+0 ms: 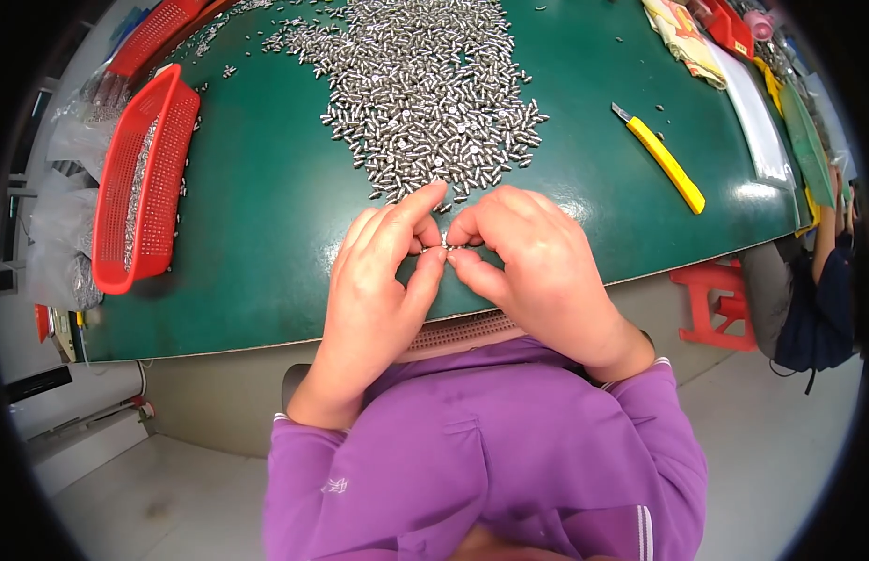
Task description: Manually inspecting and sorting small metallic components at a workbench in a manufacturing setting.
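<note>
A big heap of small silvery metal parts (425,103), short with tapered ends, lies spread over the green table (257,196). Just in front of its near tip, my two hands meet fingertip to fingertip. My left hand (369,271) pinches with thumb and fingers, and my right hand (542,257) pinches from the other side. Between them is a small metal part (446,247), mostly covered by the fingertips, so its exact shape cannot be made out. One loose part lies right by my left index finger.
On the left stands a red perforated basket (112,224) with more parts inside. Clear plastic bags (65,215) sit beyond it. A yellow utility knife (666,164) lies at the right, blade out. Below the table's front edge is a pinkish basket (463,335). A person (818,309) sits at far right.
</note>
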A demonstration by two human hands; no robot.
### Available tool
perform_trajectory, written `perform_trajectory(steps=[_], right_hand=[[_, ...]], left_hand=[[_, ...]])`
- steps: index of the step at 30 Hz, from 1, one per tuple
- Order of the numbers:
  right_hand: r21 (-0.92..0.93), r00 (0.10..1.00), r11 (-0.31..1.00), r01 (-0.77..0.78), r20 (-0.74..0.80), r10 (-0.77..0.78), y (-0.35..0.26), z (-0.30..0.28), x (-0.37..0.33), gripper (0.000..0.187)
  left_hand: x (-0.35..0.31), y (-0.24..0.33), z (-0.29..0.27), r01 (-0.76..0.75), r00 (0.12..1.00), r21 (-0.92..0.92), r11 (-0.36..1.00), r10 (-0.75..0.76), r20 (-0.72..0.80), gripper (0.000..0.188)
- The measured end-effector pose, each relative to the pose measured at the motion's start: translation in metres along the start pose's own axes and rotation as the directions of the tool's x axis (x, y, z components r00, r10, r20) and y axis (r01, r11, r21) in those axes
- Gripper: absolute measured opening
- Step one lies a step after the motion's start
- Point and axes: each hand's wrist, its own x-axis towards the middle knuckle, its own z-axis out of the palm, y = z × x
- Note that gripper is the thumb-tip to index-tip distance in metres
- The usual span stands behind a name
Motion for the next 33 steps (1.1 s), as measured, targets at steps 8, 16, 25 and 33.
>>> perform_trajectory(steps=[8,16,25,33], right_hand=[[0.002,0.999,0.999,0.039,-0.015,-0.039,-0.003,0.0,0.003,0.024],[0.0,0.998,0.999,0.051,0.025,-0.051,0.0,0.002,0.002,0.018],[0.04,0.985,0.997,0.064,0.157,-0.07,-0.002,-0.015,-0.014,0.016],[0.178,0.973,0.984,0.027,0.22,-0.066,-0.002,-0.024,-0.018,0.021]], left_hand=[[-0.001,0.001,0.0,0.017,1.0,-0.019,1.0,-0.017,0.004,0.062],[-0.004,0.002,-0.002,0.032,0.999,-0.016,0.999,-0.032,-0.007,0.068],[-0.004,0.005,-0.005,0.017,1.0,-0.007,1.0,-0.017,-0.009,0.075],[-0.004,0.006,-0.006,-0.012,1.0,0.025,1.0,0.012,0.006,0.069]])
